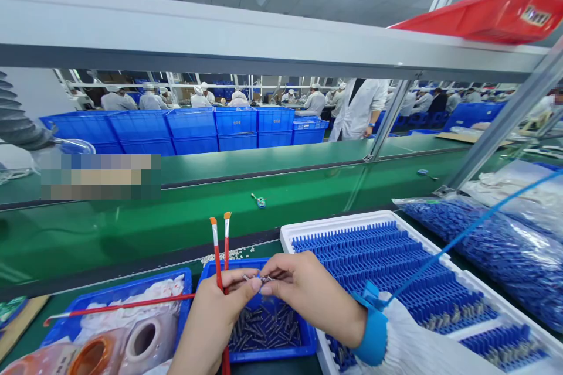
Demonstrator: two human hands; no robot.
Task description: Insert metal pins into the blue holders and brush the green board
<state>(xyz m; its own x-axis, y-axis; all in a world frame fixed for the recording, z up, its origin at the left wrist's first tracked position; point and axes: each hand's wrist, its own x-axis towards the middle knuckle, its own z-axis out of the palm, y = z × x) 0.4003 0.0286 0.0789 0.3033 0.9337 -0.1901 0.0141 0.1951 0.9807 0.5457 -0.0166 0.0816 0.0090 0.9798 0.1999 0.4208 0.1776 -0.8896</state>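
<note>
The left hand (215, 316) and right hand (308, 299) meet at lower centre of the frame, each pinching an end of a small spring (263, 279) between thumb and forefinger. It hangs above the blue bin (272, 355) of loose springs on the desk. Two red-handled brushes (220, 246) stand up through the left hand. The step looks like working a single spring free or straight; any next move calls for a light, steady pinch. A white tray (334, 220) of blue slots lies to the right.
</note>
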